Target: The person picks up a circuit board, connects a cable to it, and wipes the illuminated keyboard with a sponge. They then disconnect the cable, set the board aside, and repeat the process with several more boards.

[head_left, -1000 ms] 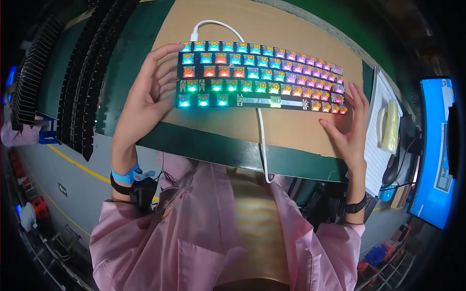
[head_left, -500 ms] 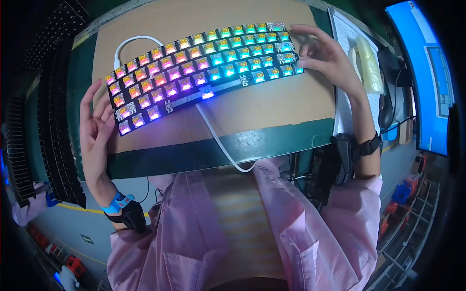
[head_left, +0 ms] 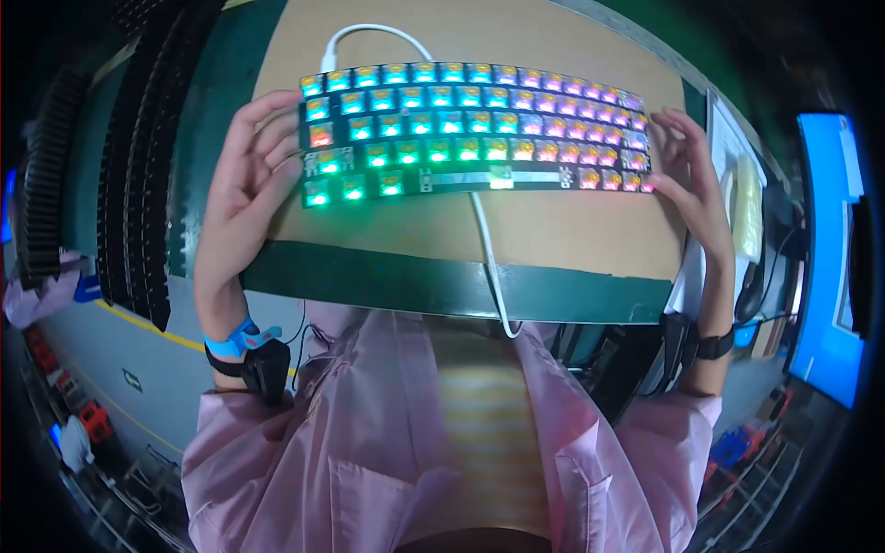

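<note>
A lit keyboard point(head_left: 475, 124) without keycaps spans the space between my hands, its rows of clear switches glowing green, cyan, orange and pink. My left hand point(head_left: 253, 170) grips its left end, with the thumb at the near corner. At the right end, my right hand point(head_left: 693, 180) holds the edge between thumb and curled fingers. A white cable point(head_left: 373, 29) arcs from a plug at the keyboard's far left edge. Its lower stretch comes out below the keyboard and droops over the table's front edge. The fingers behind the board are partly hidden.
A brown board point(head_left: 387, 226) lies on the green table point(head_left: 461, 288). Black slotted racks point(head_left: 138, 184) stand at the left. To the right are white papers point(head_left: 690, 286), a yellowish wrapped bundle point(head_left: 749, 207), a black mouse point(head_left: 751, 290) and a lit blue monitor point(head_left: 820, 249).
My view has shifted and turned, so the keyboard appears further right and more level. Its lights have changed from pink, yellow and blue to green, cyan and pink. Both hands keep their hold.
</note>
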The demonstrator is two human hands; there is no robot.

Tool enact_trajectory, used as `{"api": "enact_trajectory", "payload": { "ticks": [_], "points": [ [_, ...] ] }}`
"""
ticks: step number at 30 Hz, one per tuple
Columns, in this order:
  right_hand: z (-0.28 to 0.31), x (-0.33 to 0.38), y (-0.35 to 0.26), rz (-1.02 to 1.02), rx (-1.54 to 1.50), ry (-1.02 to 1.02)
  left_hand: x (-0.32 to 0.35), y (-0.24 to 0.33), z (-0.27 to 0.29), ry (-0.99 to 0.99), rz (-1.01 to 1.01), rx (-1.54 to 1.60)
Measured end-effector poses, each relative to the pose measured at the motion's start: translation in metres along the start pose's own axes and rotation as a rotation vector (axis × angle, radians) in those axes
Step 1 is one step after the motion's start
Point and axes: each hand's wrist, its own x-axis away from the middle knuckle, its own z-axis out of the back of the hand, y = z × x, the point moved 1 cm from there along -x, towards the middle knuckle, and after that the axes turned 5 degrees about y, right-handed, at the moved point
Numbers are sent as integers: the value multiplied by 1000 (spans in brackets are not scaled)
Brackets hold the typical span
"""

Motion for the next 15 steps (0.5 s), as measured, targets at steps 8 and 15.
{"api": "enact_trajectory", "payload": {
  "ticks": [8,15],
  "points": [
    [-12,5,-12,44,-106,61,2,2,14,-132,-67,-186],
    [-26,11,-25,61,127,157,5,0,1,106,-194,-97]
  ]
}}
